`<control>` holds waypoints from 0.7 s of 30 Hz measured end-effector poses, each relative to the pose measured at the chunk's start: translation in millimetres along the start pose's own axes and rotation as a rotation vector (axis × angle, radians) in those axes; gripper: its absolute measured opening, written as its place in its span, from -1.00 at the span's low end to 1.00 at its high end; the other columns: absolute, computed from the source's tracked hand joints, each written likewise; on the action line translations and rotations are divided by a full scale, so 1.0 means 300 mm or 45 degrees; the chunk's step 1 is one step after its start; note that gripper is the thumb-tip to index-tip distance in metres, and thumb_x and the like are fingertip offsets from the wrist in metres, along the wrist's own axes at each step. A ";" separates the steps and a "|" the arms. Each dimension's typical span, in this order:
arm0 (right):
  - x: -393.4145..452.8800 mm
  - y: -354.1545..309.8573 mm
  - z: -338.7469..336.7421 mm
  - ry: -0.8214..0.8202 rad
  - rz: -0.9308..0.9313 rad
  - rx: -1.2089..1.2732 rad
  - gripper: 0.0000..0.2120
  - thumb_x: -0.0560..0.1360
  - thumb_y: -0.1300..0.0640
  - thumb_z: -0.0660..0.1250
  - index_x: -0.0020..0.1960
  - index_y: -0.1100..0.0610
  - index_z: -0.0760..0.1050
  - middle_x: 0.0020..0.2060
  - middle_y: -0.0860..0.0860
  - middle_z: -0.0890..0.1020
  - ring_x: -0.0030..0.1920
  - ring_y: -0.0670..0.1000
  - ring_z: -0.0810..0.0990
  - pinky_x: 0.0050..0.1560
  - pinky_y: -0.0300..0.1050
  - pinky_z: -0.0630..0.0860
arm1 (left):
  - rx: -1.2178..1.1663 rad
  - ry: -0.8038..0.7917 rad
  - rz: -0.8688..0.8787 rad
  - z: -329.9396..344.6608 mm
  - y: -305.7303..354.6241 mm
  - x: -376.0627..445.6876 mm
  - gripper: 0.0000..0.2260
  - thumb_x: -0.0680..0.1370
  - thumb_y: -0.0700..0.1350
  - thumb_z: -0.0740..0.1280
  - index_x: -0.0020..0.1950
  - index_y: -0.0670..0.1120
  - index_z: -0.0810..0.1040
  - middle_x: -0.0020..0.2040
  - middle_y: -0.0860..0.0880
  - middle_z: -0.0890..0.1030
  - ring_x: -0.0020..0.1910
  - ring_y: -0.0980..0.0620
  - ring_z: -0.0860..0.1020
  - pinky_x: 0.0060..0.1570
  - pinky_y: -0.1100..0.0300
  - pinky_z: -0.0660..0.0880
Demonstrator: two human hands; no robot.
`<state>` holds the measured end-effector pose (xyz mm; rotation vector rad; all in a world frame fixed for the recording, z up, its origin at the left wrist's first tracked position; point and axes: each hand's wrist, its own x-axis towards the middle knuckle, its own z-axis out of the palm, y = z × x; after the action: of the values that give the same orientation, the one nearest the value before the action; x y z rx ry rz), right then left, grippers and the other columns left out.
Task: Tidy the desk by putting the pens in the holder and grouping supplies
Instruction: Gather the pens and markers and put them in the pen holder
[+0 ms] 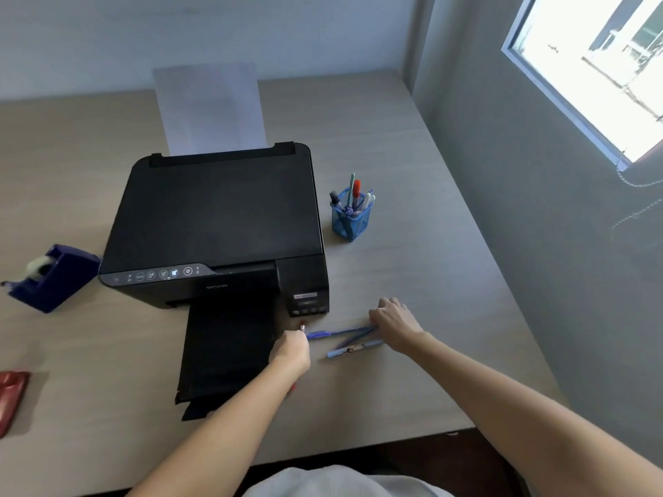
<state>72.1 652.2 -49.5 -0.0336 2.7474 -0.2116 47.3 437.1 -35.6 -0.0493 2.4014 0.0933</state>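
Pens on desk: three blue pens (344,337) lie loose in front of the printer's right corner, crossing near their right ends; the palest one lies nearest the person.
Pen holder: a blue mesh pen holder (351,218) stands upright just right of the printer, well apart from the loose pens, with several pens and a red-capped marker (356,190) standing in it.
Desk: a pale wood-grain desk (412,209) pushed into a corner where grey walls meet.
Printer: a black inkjet printer (215,227) sits mid-desk, white paper (210,109) upright in its rear feed, its black output tray (226,353) extended toward the person.
Other supplies: a dark blue tape dispenser (53,278) stands left of the printer; a red glossy object (12,396) is cut off at the left edge and too blurred to name.
Room: a bright window (592,73) is set in the right wall, with a bead chain hanging below it.
Right hand: the right hand (393,322) reaches forward, palm down, fingers curled over the right ends of the blue pens, touching them; whether it actually grips them is unclear.
Left hand: the left hand (290,353) is clenched around a red-tipped pen (302,327), whose end pokes out above the fist, beside the tray's right edge.
Person: both forearms are bare; a white garment shows at the bottom edge.
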 end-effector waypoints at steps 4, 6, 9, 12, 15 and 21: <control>-0.046 0.085 0.004 0.022 -0.075 0.027 -0.72 0.43 0.42 0.17 0.11 0.24 0.42 0.10 0.20 0.47 0.13 0.24 0.44 0.12 0.07 0.43 | 0.029 0.120 0.129 0.026 0.006 -0.031 -0.76 0.58 -0.29 0.16 0.23 -0.25 0.46 0.20 -0.22 0.58 0.19 -0.19 0.57 0.07 0.03 0.54; -0.072 0.138 0.014 0.050 -0.097 0.115 -0.66 0.35 0.50 0.13 0.04 0.20 0.36 0.00 0.20 0.51 0.02 0.22 0.48 -0.02 0.02 0.41 | 0.132 0.212 0.321 0.030 0.016 -0.060 -0.85 0.57 -0.33 0.14 0.12 -0.24 0.38 0.19 -0.21 0.52 0.17 -0.19 0.55 0.02 0.01 0.53; -0.124 0.181 0.028 0.068 -0.135 0.227 -0.55 0.25 0.58 0.03 -0.03 0.14 0.28 -0.13 0.16 0.51 -0.14 0.18 0.44 -0.13 0.03 0.43 | 0.120 0.309 0.562 0.017 0.035 -0.069 -0.80 0.54 -0.39 0.13 0.14 -0.22 0.34 0.15 -0.19 0.49 0.10 -0.22 0.57 -0.01 -0.02 0.50; -0.185 0.182 0.060 0.122 -0.154 0.294 -0.52 0.25 0.61 0.01 0.01 0.17 0.31 -0.12 0.13 0.50 -0.14 0.16 0.44 -0.10 0.03 0.48 | 0.107 0.296 0.623 0.009 0.087 -0.040 -0.66 0.47 -0.47 0.17 0.18 -0.19 0.33 0.15 -0.18 0.45 0.08 -0.25 0.57 -0.01 -0.06 0.49; -0.221 0.177 0.105 0.176 -0.071 0.328 -0.56 0.29 0.55 0.05 0.06 0.19 0.36 -0.08 0.13 0.50 -0.11 0.17 0.44 -0.03 0.00 0.46 | 0.176 0.237 0.725 0.045 0.153 0.007 -0.71 0.52 -0.36 0.27 0.20 -0.17 0.33 0.19 -0.17 0.38 0.18 -0.22 0.51 0.06 -0.06 0.48; -0.195 0.115 0.114 0.194 -0.149 0.272 -0.55 0.26 0.50 0.12 0.09 0.17 0.36 -0.02 0.12 0.48 -0.03 0.14 0.42 0.05 -0.04 0.44 | 0.280 0.284 0.617 0.081 0.112 0.065 -0.78 0.60 -0.23 0.24 0.23 -0.19 0.38 0.27 -0.17 0.38 0.29 -0.16 0.43 0.17 -0.05 0.48</control>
<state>139.3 684.6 -64.1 -0.1251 2.8594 -0.5605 47.1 472.3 -64.9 0.6560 2.5808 0.0486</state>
